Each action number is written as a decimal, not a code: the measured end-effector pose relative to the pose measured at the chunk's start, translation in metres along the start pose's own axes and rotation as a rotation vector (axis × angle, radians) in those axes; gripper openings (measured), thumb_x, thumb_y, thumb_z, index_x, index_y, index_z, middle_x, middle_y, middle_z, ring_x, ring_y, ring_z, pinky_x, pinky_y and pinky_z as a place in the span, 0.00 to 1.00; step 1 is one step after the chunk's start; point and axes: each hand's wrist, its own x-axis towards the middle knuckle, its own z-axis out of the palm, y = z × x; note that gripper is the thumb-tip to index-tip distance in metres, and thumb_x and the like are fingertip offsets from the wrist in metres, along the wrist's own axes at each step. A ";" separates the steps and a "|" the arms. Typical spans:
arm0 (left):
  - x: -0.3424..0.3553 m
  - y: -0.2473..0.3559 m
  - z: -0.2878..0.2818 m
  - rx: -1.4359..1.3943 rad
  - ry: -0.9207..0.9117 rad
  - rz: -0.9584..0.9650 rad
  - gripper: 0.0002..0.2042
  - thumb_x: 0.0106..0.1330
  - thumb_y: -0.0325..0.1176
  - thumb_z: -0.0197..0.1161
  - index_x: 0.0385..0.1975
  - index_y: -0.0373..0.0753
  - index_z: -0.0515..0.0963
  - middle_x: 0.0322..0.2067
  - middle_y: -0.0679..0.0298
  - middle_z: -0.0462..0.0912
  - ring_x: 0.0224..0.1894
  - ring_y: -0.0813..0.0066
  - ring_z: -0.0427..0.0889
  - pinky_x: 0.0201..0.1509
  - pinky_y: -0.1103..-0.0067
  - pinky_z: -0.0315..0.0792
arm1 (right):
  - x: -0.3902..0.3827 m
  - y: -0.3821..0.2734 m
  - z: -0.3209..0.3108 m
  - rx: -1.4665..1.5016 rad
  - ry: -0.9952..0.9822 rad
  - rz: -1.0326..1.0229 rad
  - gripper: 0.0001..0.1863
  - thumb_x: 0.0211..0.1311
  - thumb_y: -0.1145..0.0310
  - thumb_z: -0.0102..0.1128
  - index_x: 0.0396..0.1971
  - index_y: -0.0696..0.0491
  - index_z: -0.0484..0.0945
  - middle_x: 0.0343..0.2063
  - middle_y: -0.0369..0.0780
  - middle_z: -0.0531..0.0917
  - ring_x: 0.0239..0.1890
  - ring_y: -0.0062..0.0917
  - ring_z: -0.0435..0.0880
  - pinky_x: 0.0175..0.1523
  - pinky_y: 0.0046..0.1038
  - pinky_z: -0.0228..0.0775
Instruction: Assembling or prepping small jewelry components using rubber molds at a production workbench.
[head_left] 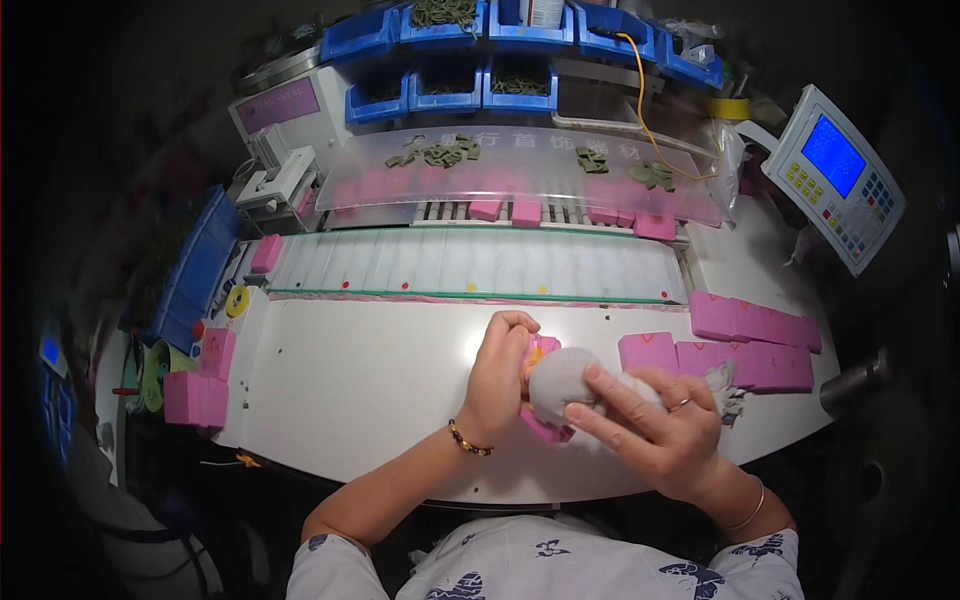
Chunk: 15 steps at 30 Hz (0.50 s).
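Note:
Near the middle of the white table, my left hand (490,390) is closed around a pink rubber block (546,428), probably a mould, that shows an orange-yellow patch inside. Over that block, a rounded grey-white cloth pouch (562,385) is pinched in the fingers of my right hand (665,430). The pouch covers much of the block, so I cannot tell whether they touch. Crumpled pale cloth (728,392) lies just beyond my right hand.
Pink blocks (755,322) line the table's right side, and more (196,398) are stacked at its left edge. Behind stand a glass-topped strip (470,265), a translucent shelf (520,160) with green pieces, blue bins (445,88) and a control panel (838,175).

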 end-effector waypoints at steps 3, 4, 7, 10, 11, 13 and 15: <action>0.003 0.007 -0.013 -0.165 0.000 -0.192 0.07 0.73 0.32 0.41 0.43 0.39 0.67 0.39 0.65 0.70 0.42 0.82 0.69 0.48 0.83 0.66 | 0.012 0.011 -0.013 -0.015 0.108 0.080 0.19 0.50 0.65 0.68 0.46 0.37 0.84 0.52 0.36 0.82 0.41 0.24 0.79 0.43 0.21 0.62; 0.005 0.008 -0.016 -0.283 -0.041 -0.290 0.07 0.73 0.33 0.41 0.43 0.39 0.66 0.39 0.65 0.71 0.42 0.82 0.69 0.47 0.83 0.67 | 0.013 0.013 -0.016 -0.038 0.206 0.145 0.20 0.49 0.66 0.69 0.45 0.39 0.85 0.52 0.38 0.82 0.41 0.25 0.79 0.43 0.21 0.62; 0.005 0.018 -0.003 -0.131 -0.029 0.022 0.07 0.73 0.32 0.41 0.44 0.40 0.65 0.39 0.64 0.71 0.41 0.82 0.70 0.45 0.84 0.69 | 0.010 -0.005 -0.001 0.096 0.066 0.034 0.22 0.49 0.66 0.67 0.48 0.35 0.83 0.52 0.34 0.83 0.41 0.23 0.79 0.42 0.18 0.61; 0.005 0.000 -0.008 -0.012 0.021 0.212 0.07 0.74 0.33 0.41 0.45 0.40 0.64 0.39 0.65 0.70 0.40 0.83 0.70 0.45 0.84 0.70 | -0.005 -0.016 0.011 0.101 -0.016 -0.001 0.22 0.53 0.64 0.63 0.49 0.29 0.82 0.53 0.28 0.82 0.40 0.20 0.77 0.41 0.18 0.61; 0.002 -0.004 -0.005 -0.073 0.046 0.209 0.06 0.75 0.34 0.44 0.44 0.40 0.64 0.37 0.68 0.69 0.35 0.85 0.68 0.38 0.86 0.68 | -0.007 -0.015 0.012 0.096 -0.033 -0.016 0.22 0.53 0.64 0.63 0.50 0.29 0.82 0.53 0.28 0.81 0.40 0.20 0.77 0.40 0.18 0.60; 0.003 -0.008 -0.003 -0.157 0.082 0.259 0.09 0.76 0.38 0.48 0.43 0.39 0.64 0.34 0.69 0.68 0.29 0.88 0.68 0.28 0.89 0.66 | -0.009 -0.010 0.012 0.054 -0.063 -0.034 0.21 0.54 0.64 0.61 0.50 0.30 0.82 0.55 0.30 0.81 0.40 0.22 0.78 0.41 0.20 0.61; 0.004 -0.002 -0.007 -0.108 0.077 0.237 0.10 0.75 0.40 0.49 0.43 0.40 0.63 0.34 0.67 0.70 0.27 0.85 0.71 0.26 0.87 0.68 | -0.015 -0.001 0.013 -0.016 -0.078 0.003 0.21 0.54 0.65 0.61 0.50 0.31 0.82 0.54 0.31 0.81 0.41 0.23 0.78 0.42 0.21 0.62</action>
